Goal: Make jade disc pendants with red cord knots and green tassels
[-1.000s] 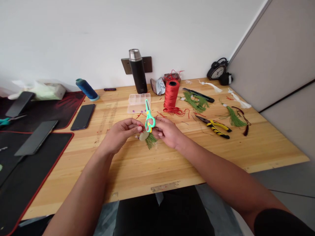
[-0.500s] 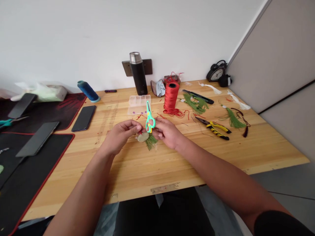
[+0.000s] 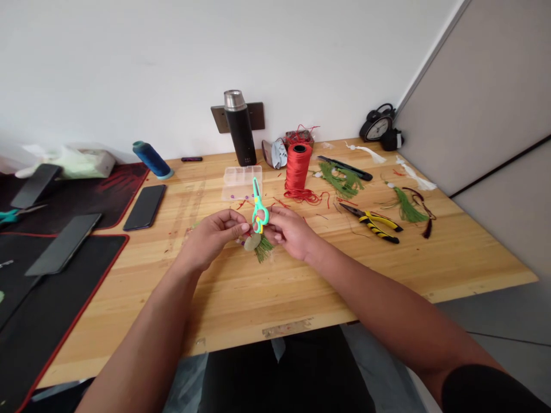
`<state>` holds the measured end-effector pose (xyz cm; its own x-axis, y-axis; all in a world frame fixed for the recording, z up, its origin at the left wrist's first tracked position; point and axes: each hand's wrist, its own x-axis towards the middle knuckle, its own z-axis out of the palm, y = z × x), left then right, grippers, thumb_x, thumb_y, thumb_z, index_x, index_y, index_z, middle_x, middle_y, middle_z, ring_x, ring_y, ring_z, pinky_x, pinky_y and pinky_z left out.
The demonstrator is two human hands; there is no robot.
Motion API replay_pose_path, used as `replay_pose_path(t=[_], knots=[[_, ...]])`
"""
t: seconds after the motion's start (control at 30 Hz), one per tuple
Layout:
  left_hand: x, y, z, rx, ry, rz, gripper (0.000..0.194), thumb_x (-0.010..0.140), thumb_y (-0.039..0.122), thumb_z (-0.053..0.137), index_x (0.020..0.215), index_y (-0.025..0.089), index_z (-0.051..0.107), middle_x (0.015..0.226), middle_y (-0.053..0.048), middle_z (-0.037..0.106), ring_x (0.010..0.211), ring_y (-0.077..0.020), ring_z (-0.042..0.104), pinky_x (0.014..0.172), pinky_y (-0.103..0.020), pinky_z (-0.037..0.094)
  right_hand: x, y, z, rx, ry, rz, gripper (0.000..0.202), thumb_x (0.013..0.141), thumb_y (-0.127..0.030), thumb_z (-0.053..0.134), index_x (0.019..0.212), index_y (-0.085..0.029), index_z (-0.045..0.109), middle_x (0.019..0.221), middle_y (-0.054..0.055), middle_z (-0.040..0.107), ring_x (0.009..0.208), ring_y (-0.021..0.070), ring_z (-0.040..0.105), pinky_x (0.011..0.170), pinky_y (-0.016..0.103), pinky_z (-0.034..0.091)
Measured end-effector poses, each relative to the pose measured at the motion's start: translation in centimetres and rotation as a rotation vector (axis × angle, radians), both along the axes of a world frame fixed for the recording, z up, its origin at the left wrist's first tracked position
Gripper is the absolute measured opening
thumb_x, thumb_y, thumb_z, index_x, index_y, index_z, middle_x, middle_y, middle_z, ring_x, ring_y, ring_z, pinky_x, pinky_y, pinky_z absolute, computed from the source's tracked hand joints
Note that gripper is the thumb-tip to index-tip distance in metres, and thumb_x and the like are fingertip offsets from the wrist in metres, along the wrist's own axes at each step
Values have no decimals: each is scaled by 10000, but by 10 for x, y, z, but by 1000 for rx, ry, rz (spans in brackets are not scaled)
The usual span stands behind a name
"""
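My left hand (image 3: 219, 234) is closed in a pinch, with a bit of red cord at its fingertips. Just below those fingertips hangs a flat, pale round pendant (image 3: 252, 242) with a green tassel (image 3: 263, 250). My right hand (image 3: 289, 230) is closed around the handles of small mint-green scissors (image 3: 259, 209), whose blades point up and away from me. Its fingertips are close to the pendant; whether they also hold cord is too small to tell. Beyond the hands lies a clear compartment box (image 3: 242, 182) with purple beads.
Behind are a red thread spool (image 3: 298, 169), a black flask (image 3: 240, 135) and a blue spool (image 3: 152, 159). On the right lie yellow-black pliers (image 3: 372, 222), a cutter (image 3: 346, 167) and green tassels (image 3: 408, 206). A phone (image 3: 145, 207) lies left, beside dark mats (image 3: 64, 304).
The round pendant has tilted and now shows narrower below my left fingertips. Both hands keep nearly the same place, and the view has shifted slightly.
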<state>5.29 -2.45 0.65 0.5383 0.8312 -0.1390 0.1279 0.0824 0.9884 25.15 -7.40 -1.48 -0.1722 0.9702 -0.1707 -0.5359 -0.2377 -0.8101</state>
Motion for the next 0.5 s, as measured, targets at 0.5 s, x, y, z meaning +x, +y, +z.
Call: replay_pose_path(t=[0.5], knots=[[4,-2,-4,1,17,-31,354,723,435,956,856,186,743,796,-28,751,722,-168,669,713,-309,531,0,2,-2,-18,18,0,318,761,-386,869,784,-181,627,590,-76,565,406,35,305,401,205,155]])
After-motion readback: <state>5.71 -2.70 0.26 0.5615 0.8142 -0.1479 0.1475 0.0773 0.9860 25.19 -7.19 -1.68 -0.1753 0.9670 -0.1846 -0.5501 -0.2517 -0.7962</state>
